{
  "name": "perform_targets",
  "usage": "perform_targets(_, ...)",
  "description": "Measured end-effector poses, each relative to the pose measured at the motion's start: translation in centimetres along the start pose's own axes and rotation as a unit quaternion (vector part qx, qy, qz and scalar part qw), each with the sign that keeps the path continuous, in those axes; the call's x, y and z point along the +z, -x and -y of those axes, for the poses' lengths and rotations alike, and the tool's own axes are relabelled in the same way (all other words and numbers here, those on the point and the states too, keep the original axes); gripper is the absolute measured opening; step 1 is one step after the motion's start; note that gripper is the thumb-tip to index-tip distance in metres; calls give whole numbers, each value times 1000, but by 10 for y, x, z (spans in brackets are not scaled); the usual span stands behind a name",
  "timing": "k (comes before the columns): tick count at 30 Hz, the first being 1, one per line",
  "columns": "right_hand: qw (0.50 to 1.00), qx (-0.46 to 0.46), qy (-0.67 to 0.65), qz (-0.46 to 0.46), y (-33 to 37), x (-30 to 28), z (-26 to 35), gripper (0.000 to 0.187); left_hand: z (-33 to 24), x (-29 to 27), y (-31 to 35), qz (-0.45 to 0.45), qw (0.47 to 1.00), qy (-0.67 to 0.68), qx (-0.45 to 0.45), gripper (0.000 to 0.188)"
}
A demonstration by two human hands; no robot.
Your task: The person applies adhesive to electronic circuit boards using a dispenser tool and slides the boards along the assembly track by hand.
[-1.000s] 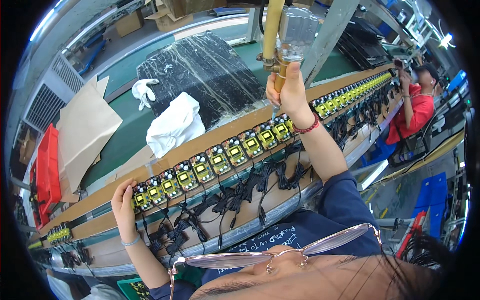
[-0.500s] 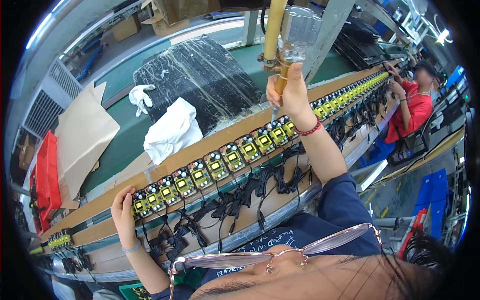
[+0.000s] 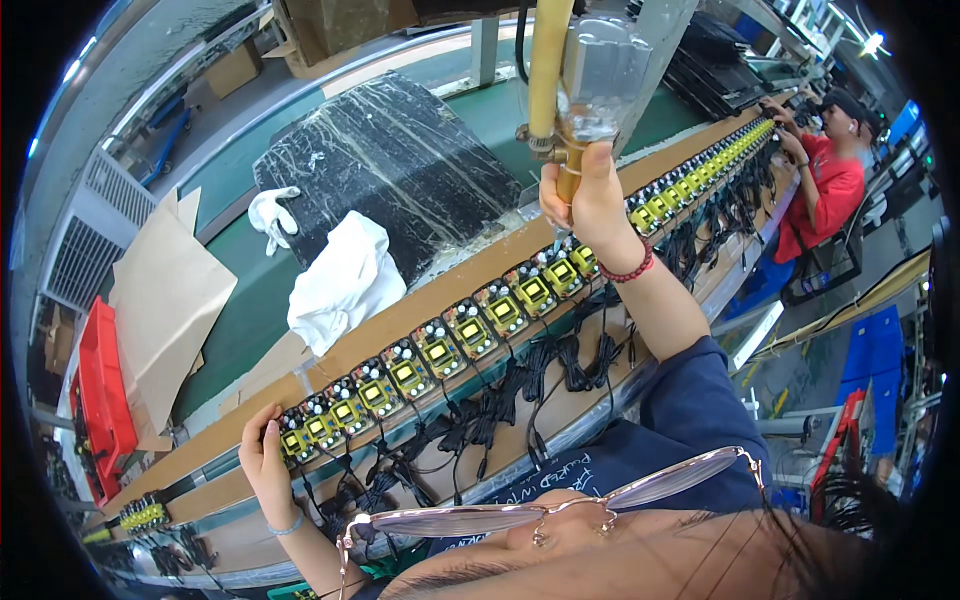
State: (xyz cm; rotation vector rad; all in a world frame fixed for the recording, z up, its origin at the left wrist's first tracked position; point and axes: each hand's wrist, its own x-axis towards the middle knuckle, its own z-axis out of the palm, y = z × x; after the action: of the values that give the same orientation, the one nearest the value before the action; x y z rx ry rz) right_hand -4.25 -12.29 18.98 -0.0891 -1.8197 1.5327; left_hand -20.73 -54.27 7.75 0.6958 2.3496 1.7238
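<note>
A long row of circuit boards [image 3: 438, 352] with yellow transformers runs diagonally across the bench, black cables hanging from its near side. My right hand [image 3: 596, 205] is wrapped round an amber glue dispenser [image 3: 570, 175], which has a clear bottle-like body on top. The dispenser's thin nozzle [image 3: 562, 240] points down at the far edge of the boards, close above them; whether it touches them I cannot tell. At the row's left end, the fingers and thumb of my left hand [image 3: 264, 462] are closed against the last circuit board [image 3: 292, 443].
Beyond the row, a white cloth [image 3: 345, 285] and a white glove [image 3: 270, 218] lie by a stained black sheet [image 3: 390, 160]. Further left are flat cardboard [image 3: 170, 290], a red bin [image 3: 105, 390] and a small board group [image 3: 142, 515]. A co-worker in red [image 3: 835, 195] is at the far right end.
The whole view has shifted slightly. My right hand and the nozzle have moved a little to the right along the boards. My left hand stays at the row's end.
</note>
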Motion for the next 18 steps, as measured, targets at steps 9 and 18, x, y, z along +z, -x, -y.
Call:
perform_targets(9, 1000, 5, 22, 10, 2, -3, 9, 75, -5, -2, -3, 3, 997, 65, -44, 25)
perform_targets(18, 999, -5, -19, 25, -2, 24, 29, 82, 2, 1, -1, -11, 996, 67, -49, 26)
